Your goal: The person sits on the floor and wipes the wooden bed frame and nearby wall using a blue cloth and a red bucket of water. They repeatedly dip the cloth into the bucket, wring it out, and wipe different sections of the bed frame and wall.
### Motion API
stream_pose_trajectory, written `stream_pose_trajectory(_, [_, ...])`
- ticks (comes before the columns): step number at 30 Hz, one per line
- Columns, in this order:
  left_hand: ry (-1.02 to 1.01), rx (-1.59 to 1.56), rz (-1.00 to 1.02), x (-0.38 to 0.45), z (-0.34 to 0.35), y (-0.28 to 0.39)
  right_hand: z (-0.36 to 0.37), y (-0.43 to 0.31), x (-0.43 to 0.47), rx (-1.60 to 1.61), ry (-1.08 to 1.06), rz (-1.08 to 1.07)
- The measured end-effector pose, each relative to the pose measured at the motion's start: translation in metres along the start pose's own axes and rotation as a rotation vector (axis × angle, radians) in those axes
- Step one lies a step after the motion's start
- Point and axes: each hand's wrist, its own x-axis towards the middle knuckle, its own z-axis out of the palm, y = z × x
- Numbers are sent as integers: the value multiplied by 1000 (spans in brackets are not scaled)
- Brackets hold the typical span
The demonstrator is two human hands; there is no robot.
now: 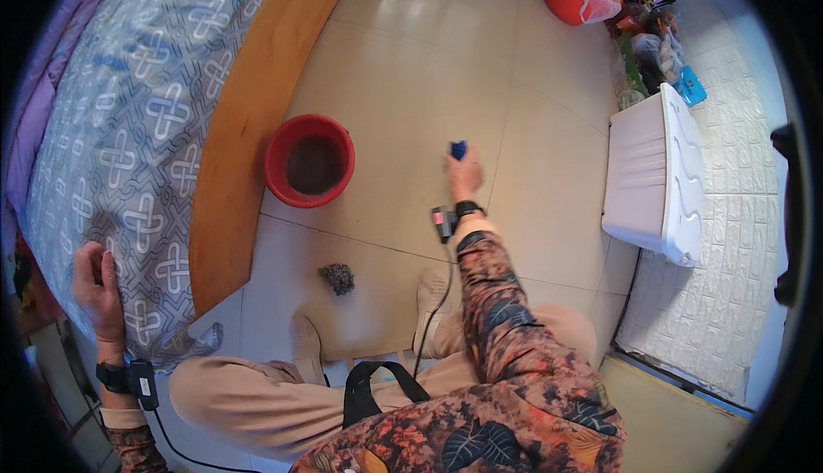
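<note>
Low over the tiled floor [411,74], my right hand [465,169] grips a small blue object [458,149], too blurred to name. My left hand [96,280] rests by the edge of the patterned bed cover [154,113], its fingers curled and nothing seen in them. To the left of my right hand, a red plastic basin [271,177] with dark, murky liquid [314,164] stands beside the wooden bed board. A grey, fuzzy clump [337,279] lies on the floor in front of my feet.
An orange-brown wooden bed board [238,125] runs along the left. On the right stands a white lidded plastic storage box [636,177] against a brick-patterned wall [739,216]. Behind it are a red bin with a plastic liner [569,0] and bagged items [649,55]. Cables trail from both wrists.
</note>
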Motion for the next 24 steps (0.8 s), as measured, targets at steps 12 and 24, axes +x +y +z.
stream_pose_trajectory(12, [22, 29, 20, -2, 2, -9, 114, -7, -159, -55, -127, -703])
stream_pose_trajectory(24, [62, 52, 43, 6, 1, 19, 25, 86, -80, -194, 73, -188])
